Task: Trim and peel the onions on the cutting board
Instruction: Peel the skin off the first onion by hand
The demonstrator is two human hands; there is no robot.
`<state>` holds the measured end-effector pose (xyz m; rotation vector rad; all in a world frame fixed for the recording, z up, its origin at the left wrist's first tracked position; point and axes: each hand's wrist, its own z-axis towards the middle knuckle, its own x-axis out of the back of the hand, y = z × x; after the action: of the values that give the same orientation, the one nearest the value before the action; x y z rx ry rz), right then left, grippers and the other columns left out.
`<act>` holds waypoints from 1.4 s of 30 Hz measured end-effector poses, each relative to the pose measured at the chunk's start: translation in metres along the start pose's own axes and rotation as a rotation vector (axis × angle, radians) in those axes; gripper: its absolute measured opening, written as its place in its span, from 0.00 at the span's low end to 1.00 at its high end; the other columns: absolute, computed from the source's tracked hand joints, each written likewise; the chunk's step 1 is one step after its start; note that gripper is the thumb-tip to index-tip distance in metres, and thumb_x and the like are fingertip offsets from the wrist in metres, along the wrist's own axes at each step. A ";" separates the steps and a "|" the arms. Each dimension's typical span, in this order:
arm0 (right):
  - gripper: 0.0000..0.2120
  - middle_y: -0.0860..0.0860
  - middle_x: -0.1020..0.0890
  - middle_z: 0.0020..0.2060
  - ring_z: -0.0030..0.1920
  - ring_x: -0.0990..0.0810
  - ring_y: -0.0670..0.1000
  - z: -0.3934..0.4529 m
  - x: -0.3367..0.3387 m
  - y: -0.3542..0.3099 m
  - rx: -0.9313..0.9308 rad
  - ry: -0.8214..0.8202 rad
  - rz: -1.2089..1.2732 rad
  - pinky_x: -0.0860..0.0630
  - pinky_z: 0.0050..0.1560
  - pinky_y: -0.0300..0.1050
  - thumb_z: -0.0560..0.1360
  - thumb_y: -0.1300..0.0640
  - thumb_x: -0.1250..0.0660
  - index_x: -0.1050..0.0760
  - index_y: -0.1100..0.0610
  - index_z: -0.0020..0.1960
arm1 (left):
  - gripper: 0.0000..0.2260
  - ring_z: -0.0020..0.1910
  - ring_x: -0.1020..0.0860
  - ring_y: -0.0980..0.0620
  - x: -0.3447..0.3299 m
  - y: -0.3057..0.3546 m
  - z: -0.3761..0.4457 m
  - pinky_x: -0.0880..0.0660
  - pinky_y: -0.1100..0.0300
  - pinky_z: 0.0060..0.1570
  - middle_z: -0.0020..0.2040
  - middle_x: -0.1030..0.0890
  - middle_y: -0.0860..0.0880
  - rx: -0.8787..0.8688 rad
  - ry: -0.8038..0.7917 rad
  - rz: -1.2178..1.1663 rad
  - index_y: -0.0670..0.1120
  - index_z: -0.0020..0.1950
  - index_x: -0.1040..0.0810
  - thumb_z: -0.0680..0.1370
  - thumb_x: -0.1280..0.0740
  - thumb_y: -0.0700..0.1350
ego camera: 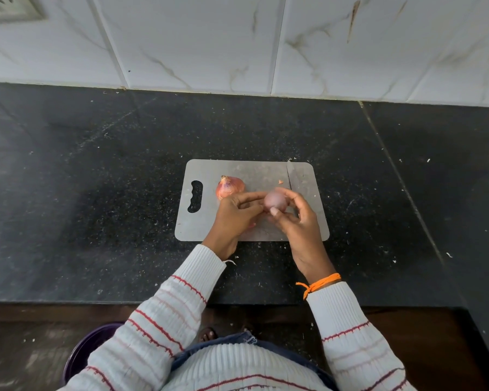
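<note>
Both hands meet over cutting board [209,230] centre: right hand [294,218] cups peeled onion [275,200], left hand [237,213] pinches at its side. Bare flesh likely slick, firm, light; grip round middle. Unpeeled onion [229,186] at 10 o'clock: papery, brittle skin. Knife [291,179] at 1 o'clock, on board. Black tabletop [96,179] beneath.

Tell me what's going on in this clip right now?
A person stands at a dark counter peeling onions over a grey cutting board. Both hands hold one onion just above the board: the left hand pinches at its side, the right hand cups it. Its surface looks smooth and mostly peeled. A second onion, with its dry skin on, lies on the board, and a knife rests there too.
</note>
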<state>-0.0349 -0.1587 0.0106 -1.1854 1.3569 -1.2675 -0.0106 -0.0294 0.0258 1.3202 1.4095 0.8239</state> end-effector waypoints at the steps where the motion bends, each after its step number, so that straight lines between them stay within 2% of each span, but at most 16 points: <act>1: 0.18 0.52 0.24 0.59 0.59 0.22 0.53 0.000 0.000 0.000 -0.018 0.007 0.025 0.23 0.59 0.52 0.73 0.65 0.31 0.25 0.47 0.57 | 0.09 0.41 0.21 0.52 0.001 -0.001 0.001 0.25 0.63 0.38 0.42 0.15 0.49 0.008 0.003 -0.012 0.46 0.50 0.18 0.76 0.34 0.34; 2: 0.17 0.52 0.23 0.58 0.58 0.22 0.53 -0.001 -0.001 0.000 -0.028 0.024 0.040 0.23 0.58 0.52 0.72 0.65 0.30 0.25 0.48 0.57 | 0.09 0.42 0.21 0.52 0.002 -0.001 0.001 0.25 0.61 0.41 0.43 0.15 0.48 0.010 0.005 -0.021 0.45 0.50 0.18 0.76 0.34 0.35; 4: 0.17 0.53 0.21 0.54 0.55 0.21 0.50 -0.001 -0.002 -0.002 -0.023 0.077 0.021 0.22 0.53 0.44 0.70 0.62 0.27 0.26 0.51 0.56 | 0.08 0.44 0.21 0.53 0.005 -0.001 0.002 0.25 0.58 0.47 0.45 0.16 0.47 0.018 -0.006 -0.025 0.44 0.51 0.18 0.77 0.35 0.37; 7: 0.18 0.50 0.21 0.48 0.47 0.21 0.43 -0.003 -0.004 -0.005 -0.002 0.127 0.020 0.24 0.44 0.34 0.68 0.62 0.25 0.28 0.55 0.54 | 0.08 0.46 0.21 0.53 0.006 0.001 0.002 0.24 0.60 0.48 0.48 0.17 0.46 0.060 -0.061 -0.023 0.45 0.53 0.18 0.79 0.37 0.40; 12: 0.15 0.51 0.20 0.46 0.44 0.20 0.39 -0.004 -0.004 -0.006 0.028 0.125 -0.005 0.24 0.42 0.33 0.69 0.61 0.26 0.26 0.59 0.53 | 0.11 0.46 0.20 0.57 0.005 0.002 -0.001 0.22 0.66 0.47 0.49 0.17 0.48 0.100 -0.147 -0.078 0.44 0.60 0.22 0.79 0.37 0.40; 15: 0.10 0.54 0.19 0.47 0.48 0.18 0.50 -0.004 -0.003 -0.006 0.032 0.123 0.009 0.20 0.45 0.41 0.72 0.60 0.28 0.24 0.58 0.51 | 0.12 0.45 0.19 0.57 0.007 0.003 -0.002 0.23 0.66 0.48 0.49 0.17 0.48 0.083 -0.143 -0.111 0.44 0.60 0.23 0.78 0.37 0.37; 17: 0.06 0.52 0.18 0.47 0.48 0.18 0.51 -0.003 -0.003 -0.005 0.060 0.142 -0.038 0.20 0.47 0.43 0.73 0.59 0.29 0.22 0.54 0.49 | 0.13 0.47 0.20 0.56 0.009 0.003 -0.002 0.23 0.66 0.49 0.51 0.18 0.47 0.083 -0.141 -0.108 0.42 0.62 0.23 0.78 0.37 0.37; 20: 0.06 0.47 0.17 0.45 0.47 0.19 0.44 -0.003 -0.004 -0.006 0.199 0.200 -0.242 0.23 0.47 0.37 0.73 0.60 0.30 0.21 0.50 0.47 | 0.14 0.51 0.21 0.55 0.010 0.002 -0.003 0.23 0.64 0.51 0.53 0.19 0.47 0.062 -0.140 -0.045 0.42 0.64 0.25 0.78 0.37 0.37; 24: 0.06 0.50 0.18 0.42 0.43 0.21 0.41 -0.003 -0.004 -0.005 0.387 0.252 -0.412 0.26 0.44 0.29 0.72 0.65 0.30 0.18 0.58 0.47 | 0.14 0.54 0.21 0.53 0.010 0.003 -0.003 0.23 0.61 0.54 0.56 0.20 0.46 0.026 -0.133 0.052 0.42 0.64 0.25 0.78 0.37 0.37; 27: 0.05 0.53 0.17 0.40 0.42 0.21 0.42 -0.003 -0.002 -0.004 0.511 0.260 -0.522 0.25 0.44 0.29 0.71 0.67 0.29 0.18 0.62 0.46 | 0.14 0.51 0.21 0.56 0.011 0.004 -0.004 0.23 0.67 0.48 0.55 0.20 0.46 -0.016 -0.125 0.123 0.41 0.64 0.25 0.78 0.37 0.38; 30: 0.04 0.55 0.18 0.40 0.41 0.20 0.47 -0.002 0.000 -0.004 0.592 0.221 -0.626 0.22 0.42 0.35 0.71 0.67 0.29 0.18 0.63 0.46 | 0.14 0.57 0.23 0.51 0.011 0.004 -0.003 0.24 0.61 0.56 0.57 0.20 0.46 -0.038 -0.115 0.197 0.42 0.64 0.24 0.78 0.36 0.39; 32: 0.04 0.55 0.18 0.40 0.38 0.20 0.47 -0.002 0.001 -0.003 0.600 0.191 -0.673 0.22 0.40 0.36 0.71 0.67 0.29 0.19 0.63 0.45 | 0.14 0.57 0.23 0.52 0.012 0.004 -0.003 0.25 0.62 0.57 0.58 0.20 0.46 -0.049 -0.120 0.226 0.42 0.64 0.24 0.78 0.36 0.39; 35: 0.03 0.53 0.20 0.40 0.36 0.22 0.47 -0.001 0.001 -0.003 0.599 0.156 -0.725 0.23 0.36 0.38 0.71 0.67 0.29 0.21 0.62 0.43 | 0.15 0.54 0.24 0.55 0.013 0.006 -0.003 0.26 0.69 0.52 0.58 0.20 0.46 -0.068 -0.152 0.272 0.42 0.64 0.24 0.77 0.35 0.38; 40: 0.03 0.52 0.22 0.40 0.37 0.25 0.45 -0.001 -0.002 -0.003 0.562 0.144 -0.739 0.27 0.36 0.31 0.72 0.65 0.30 0.24 0.61 0.44 | 0.15 0.59 0.24 0.46 0.014 0.004 -0.002 0.25 0.59 0.58 0.58 0.20 0.43 -0.069 -0.176 0.277 0.43 0.62 0.23 0.75 0.32 0.37; 42: 0.04 0.52 0.22 0.41 0.37 0.25 0.44 0.000 -0.003 -0.003 0.524 0.161 -0.698 0.27 0.38 0.30 0.72 0.66 0.30 0.24 0.61 0.44 | 0.15 0.58 0.23 0.48 0.015 0.004 -0.002 0.24 0.61 0.57 0.58 0.20 0.44 -0.074 -0.197 0.277 0.43 0.62 0.23 0.75 0.33 0.35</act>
<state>-0.0344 -0.1554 0.0135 -1.2243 0.6306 -2.0900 -0.0095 -0.0142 0.0271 1.5162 1.0476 0.8916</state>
